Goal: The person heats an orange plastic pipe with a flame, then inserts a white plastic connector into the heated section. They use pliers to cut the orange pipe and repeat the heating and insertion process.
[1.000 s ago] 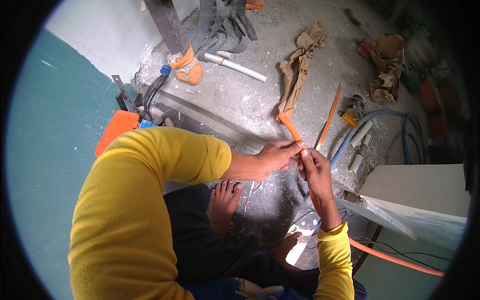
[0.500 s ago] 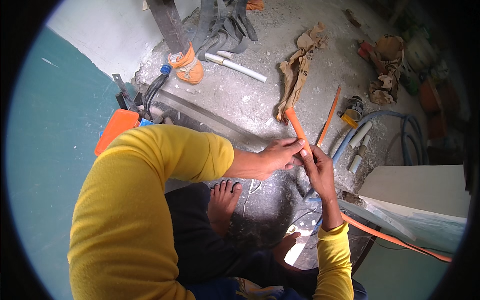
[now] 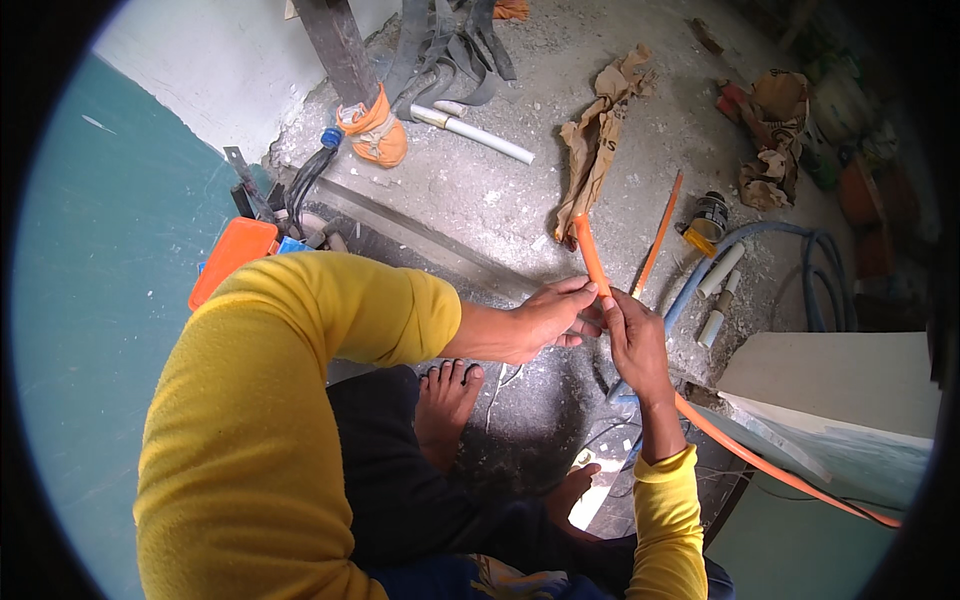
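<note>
Both hands meet on a long orange flexible conduit point(image 3: 592, 258) in front of me. My left hand point(image 3: 548, 320) pinches it from the left side, and my right hand point(image 3: 633, 338) wraps around it from below. The conduit's free end sticks up past my fingers toward a crumpled brown paper point(image 3: 598, 140). Its long tail runs down to the right along a pale board point(image 3: 830, 385). A second thin orange rod point(image 3: 658, 238) lies on the concrete floor just right of the conduit. My bare feet show below my hands.
On the dusty concrete lie a white pipe point(image 3: 480, 132), grey straps point(image 3: 440, 45), a blue hose point(image 3: 790, 245), short white pipe pieces point(image 3: 718, 290) and a yellow-and-black tool point(image 3: 706, 220). An orange-wrapped post base point(image 3: 372, 135) and an orange box point(image 3: 232, 258) are at the left, by a teal wall.
The conduit's free end has pushed further out beyond my fingers, toward the brown paper. Both hands keep their grip and stay in nearly the same place.
</note>
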{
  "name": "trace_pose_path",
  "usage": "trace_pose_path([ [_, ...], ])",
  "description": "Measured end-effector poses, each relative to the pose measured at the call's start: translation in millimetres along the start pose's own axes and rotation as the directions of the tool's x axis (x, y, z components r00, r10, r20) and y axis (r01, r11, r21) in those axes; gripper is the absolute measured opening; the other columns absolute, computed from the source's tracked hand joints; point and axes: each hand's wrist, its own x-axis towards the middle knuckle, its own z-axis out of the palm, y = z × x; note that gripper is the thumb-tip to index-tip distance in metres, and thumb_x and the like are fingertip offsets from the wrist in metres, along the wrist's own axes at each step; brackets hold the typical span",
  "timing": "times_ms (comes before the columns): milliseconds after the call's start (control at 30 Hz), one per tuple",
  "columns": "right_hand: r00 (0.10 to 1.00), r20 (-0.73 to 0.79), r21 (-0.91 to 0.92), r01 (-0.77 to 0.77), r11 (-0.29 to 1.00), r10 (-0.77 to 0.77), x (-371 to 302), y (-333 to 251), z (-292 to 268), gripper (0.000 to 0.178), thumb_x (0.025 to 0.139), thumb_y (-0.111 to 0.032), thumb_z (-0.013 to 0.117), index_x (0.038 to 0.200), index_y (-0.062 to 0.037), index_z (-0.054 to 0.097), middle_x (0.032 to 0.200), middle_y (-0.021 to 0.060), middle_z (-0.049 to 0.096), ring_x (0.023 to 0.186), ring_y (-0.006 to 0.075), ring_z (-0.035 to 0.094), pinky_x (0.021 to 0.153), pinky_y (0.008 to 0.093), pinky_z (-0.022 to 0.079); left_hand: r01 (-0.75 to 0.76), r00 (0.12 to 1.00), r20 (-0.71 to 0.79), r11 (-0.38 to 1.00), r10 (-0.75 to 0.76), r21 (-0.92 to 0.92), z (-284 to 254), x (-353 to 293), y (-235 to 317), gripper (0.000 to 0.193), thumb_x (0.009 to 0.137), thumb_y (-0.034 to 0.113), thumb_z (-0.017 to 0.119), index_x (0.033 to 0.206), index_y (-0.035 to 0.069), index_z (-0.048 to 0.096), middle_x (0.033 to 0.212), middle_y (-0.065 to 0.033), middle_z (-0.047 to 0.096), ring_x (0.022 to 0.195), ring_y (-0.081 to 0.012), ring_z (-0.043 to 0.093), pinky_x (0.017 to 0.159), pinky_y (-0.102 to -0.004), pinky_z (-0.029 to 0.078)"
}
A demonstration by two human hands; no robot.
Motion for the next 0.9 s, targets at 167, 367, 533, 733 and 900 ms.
trace_pose_path([
  [167,0.998,-0.053,-0.142,0.034,0.989,-0.042,0.2,-5.9,0.1,0.032,0.108,-0.027,0.066,0.129,-0.0054,0.077,0.093,0.0210,0.076,0.082,0.0400,0.076,0.074,0.0484,0.058,0.012,1.000,0.011,1.000,-0.012,-0.023,-1.7,-0.2,-0.9,0.041,0.118,0.049,0.046,0.146,0.021,0.057,0.126,0.0004,0.064,0.114,-0.0157,0.064,0.098,-0.0382,0.047],
  [367,0.987,-0.158,-0.247,-0.045,0.968,0.005,-0.1,-19.1,-2.8,0.027,0.101,-0.024,0.074,0.125,-0.0112,0.079,0.089,0.0146,0.073,0.075,0.0356,0.074,0.071,0.0478,0.057,0.048,0.999,0.025,0.999,-0.047,-0.012,1.8,-0.5,-1.1,0.043,0.117,0.052,0.047,0.141,0.019,0.059,0.127,-0.0012,0.064,0.116,-0.0180,0.067,0.099,-0.0388,0.046],
  [533,0.969,-0.246,-0.301,-0.072,0.951,-0.004,4.0,-11.7,-0.9,0.025,0.099,-0.022,0.077,0.121,-0.0104,0.079,0.092,0.0149,0.073,0.079,0.0359,0.074,0.071,0.0481,0.057,0.064,0.998,0.020,0.998,-0.064,-0.009,-0.3,-0.3,-6.1,0.051,0.115,0.055,0.050,0.149,0.017,0.056,0.134,-0.0075,0.062,0.117,-0.0199,0.068,0.099,-0.0388,0.047],
  [733,0.945,-0.328,-0.374,-0.111,0.921,-0.019,10.8,-7.7,0.8,0.023,0.096,-0.018,0.078,0.118,-0.0121,0.079,0.093,0.0143,0.069,0.079,0.0373,0.072,0.069,0.0491,0.055,0.090,0.996,0.023,0.995,-0.091,0.035,-1.2,-4.3,-5.8,0.061,0.114,0.057,0.051,0.156,0.012,0.053,0.131,-0.0086,0.063,0.117,-0.0200,0.069,0.098,-0.0380,0.049],
  [900,0.921,-0.387,-0.436,-0.138,0.889,-0.047,14.3,-4.9,2.0,0.023,0.092,-0.013,0.079,0.115,-0.0142,0.079,0.087,0.0128,0.063,0.076,0.0360,0.068,0.067,0.0490,0.053,0.097,0.993,0.053,0.993,-0.101,0.074,-1.4,-9.4,-7.2,0.060,0.115,0.056,0.050,0.152,0.009,0.058,0.127,-0.0076,0.064,0.110,-0.0179,0.071,0.091,-0.0340,0.051],
])
